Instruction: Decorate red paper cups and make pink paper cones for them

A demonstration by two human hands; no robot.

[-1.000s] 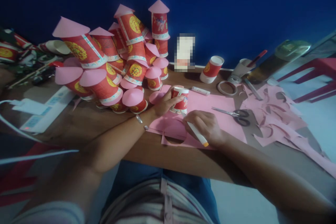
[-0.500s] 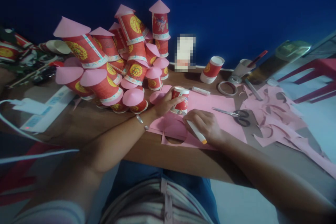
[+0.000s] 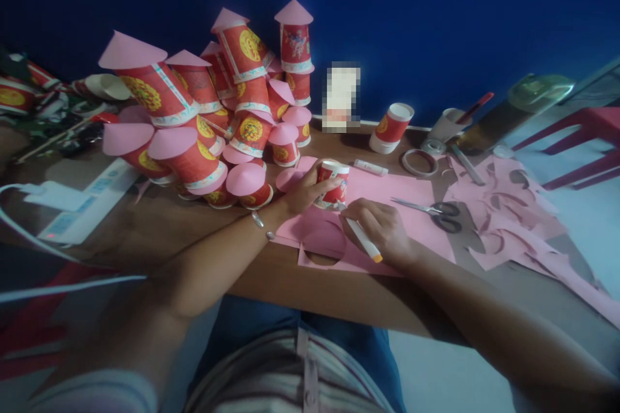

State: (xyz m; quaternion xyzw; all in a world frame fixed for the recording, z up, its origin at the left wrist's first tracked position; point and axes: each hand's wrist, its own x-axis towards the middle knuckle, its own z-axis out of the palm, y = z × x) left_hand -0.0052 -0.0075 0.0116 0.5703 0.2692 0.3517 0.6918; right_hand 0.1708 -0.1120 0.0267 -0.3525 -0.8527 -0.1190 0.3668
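Note:
A red paper cup (image 3: 334, 182) with white bands stands on pink paper (image 3: 372, 190), and my left hand (image 3: 307, 192) is wrapped round its left side. My right hand (image 3: 380, 229) grips a white marker (image 3: 363, 240) with an orange end that points toward me. The marker's other end is hidden by my fingers, close to the lower edge of the cup. Beneath my hands lie pink sheets, one with a round hole cut in it. Scissors (image 3: 431, 210) rest on the paper, right of my right hand.
Stacked red cups with pink cone tops (image 3: 252, 135) crowd the left. Behind are a capped white pen (image 3: 371, 168), a tape roll (image 3: 419, 162) and more cups (image 3: 391, 129). Pink scraps (image 3: 513, 219) cover the right; a power strip (image 3: 87, 203) lies far left.
My right hand and the marker have shifted very slightly to the right, a little away from the cup. My left hand keeps its hold on the cup.

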